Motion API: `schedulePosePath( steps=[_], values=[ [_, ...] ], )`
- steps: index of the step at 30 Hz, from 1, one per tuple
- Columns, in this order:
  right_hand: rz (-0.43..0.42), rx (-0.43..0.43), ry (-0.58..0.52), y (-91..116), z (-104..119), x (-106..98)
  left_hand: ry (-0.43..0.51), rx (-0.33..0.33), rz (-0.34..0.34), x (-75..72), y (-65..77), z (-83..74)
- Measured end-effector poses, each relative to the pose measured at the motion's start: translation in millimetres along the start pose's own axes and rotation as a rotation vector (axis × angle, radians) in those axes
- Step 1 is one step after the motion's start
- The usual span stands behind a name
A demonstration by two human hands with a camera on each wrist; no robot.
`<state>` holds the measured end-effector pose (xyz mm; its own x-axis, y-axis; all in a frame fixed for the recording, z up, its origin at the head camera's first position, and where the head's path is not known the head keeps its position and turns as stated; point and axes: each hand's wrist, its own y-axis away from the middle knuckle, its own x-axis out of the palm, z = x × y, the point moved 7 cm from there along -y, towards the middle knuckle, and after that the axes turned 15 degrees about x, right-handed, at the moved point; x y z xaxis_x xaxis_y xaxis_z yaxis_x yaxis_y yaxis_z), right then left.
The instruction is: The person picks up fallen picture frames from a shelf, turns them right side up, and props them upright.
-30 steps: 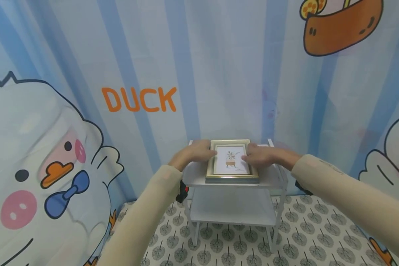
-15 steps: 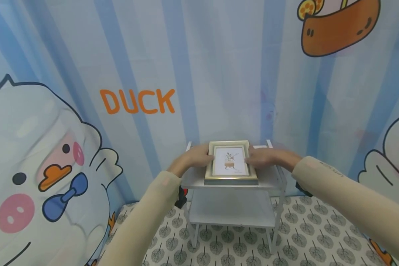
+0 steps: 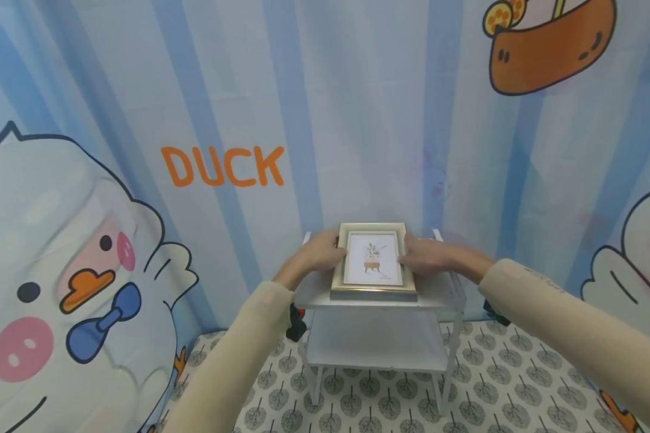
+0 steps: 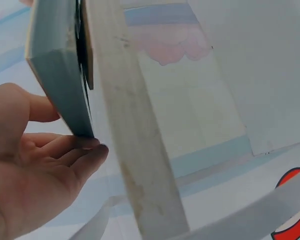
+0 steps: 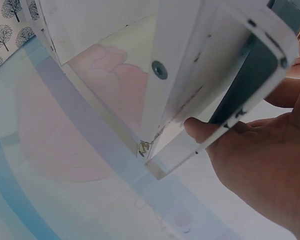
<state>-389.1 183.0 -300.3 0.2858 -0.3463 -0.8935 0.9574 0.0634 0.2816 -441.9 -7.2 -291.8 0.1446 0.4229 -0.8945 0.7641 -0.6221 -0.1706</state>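
A gold picture frame (image 3: 372, 258) with a printed plant in a brown pot lies face up over the top board of a white two-tier rack (image 3: 439, 293). My left hand (image 3: 322, 251) grips its left side, thumb on the front and fingers beneath. On the opposite side my right hand (image 3: 428, 255) holds it the same way. The left wrist view shows the frame's greenish side (image 4: 60, 65) tilted off the board, with left fingertips (image 4: 101, 150) under its far edge. In the right wrist view, the rack's rounded side rail (image 5: 250, 110) stands before the right hand (image 5: 265, 145).
Side rails rise at both ends of the rack's top, close to the hands. A lower board (image 3: 376, 340) sits underneath. Behind hangs a blue striped curtain (image 3: 368, 120) with cartoon ducks. Tree-patterned cloth (image 3: 509, 367) covers the floor.
Both thumbs have shifted outward from the picture to the frame's sides. The frame's far edge has risen and the frame has moved slightly left. The head view has shifted a little.
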Motion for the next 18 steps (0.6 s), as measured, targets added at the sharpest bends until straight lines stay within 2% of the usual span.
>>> schedulePosePath(
  steps=[6, 13, 18],
  values=[
    [0.003, -0.028, -0.074, 2.5, 2.4, -6.2, 0.073, -0.006, -0.068, -5.3, -1.7, 1.7],
    [-0.061, -0.054, -0.128, 3.2, 2.8, -11.1, 0.284, -0.060, -0.149, -5.0, 1.3, 9.3],
    [-0.114, -0.048, -0.171, 1.0, 0.5, -14.6, 0.374, -0.080, -0.210, -7.8, 2.6, 12.6]
  ],
)
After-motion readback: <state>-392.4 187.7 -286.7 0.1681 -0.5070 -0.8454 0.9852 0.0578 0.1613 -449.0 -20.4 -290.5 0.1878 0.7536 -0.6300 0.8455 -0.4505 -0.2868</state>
